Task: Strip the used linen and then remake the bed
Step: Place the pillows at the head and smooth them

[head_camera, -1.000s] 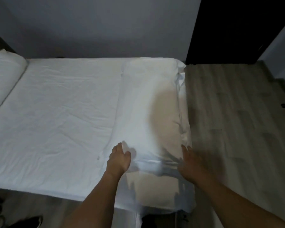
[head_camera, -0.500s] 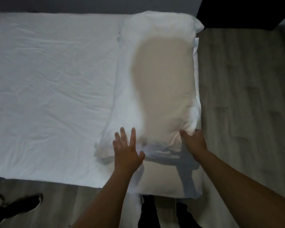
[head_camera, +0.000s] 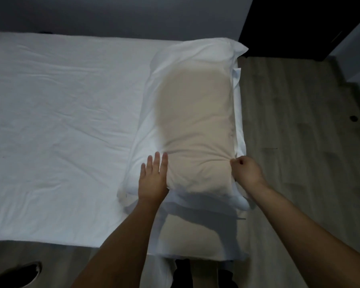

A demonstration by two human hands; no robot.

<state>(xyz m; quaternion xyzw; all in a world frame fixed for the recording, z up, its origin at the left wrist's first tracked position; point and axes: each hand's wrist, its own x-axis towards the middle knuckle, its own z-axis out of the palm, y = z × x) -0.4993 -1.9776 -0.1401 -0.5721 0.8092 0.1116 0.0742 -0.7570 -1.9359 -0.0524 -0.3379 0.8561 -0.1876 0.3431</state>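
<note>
A white pillow (head_camera: pixel 195 113) lies lengthwise along the right end of the bed, on a wrinkled white sheet (head_camera: pixel 60 121). A beige patch of light falls across the pillow's middle. My left hand (head_camera: pixel 153 179) lies flat with straight fingers against the pillow's near left side. My right hand (head_camera: pixel 245 169) has its fingers curled and pinches the pillowcase fabric at the near right edge. A second white layer shows under the pillow's near end and hangs over the bed's front edge.
Grey wood-look floor (head_camera: pixel 299 132) runs to the right of the bed and in front of it. A dark doorway (head_camera: pixel 299 23) stands at the back right. A dark shoe (head_camera: pixel 19 275) sits on the floor at the lower left. A grey wall backs the bed.
Both hands have slid up the pillow's sides from its near end. The left hand went from curled to flat, and the right hand closed on the pillowcase edge.
</note>
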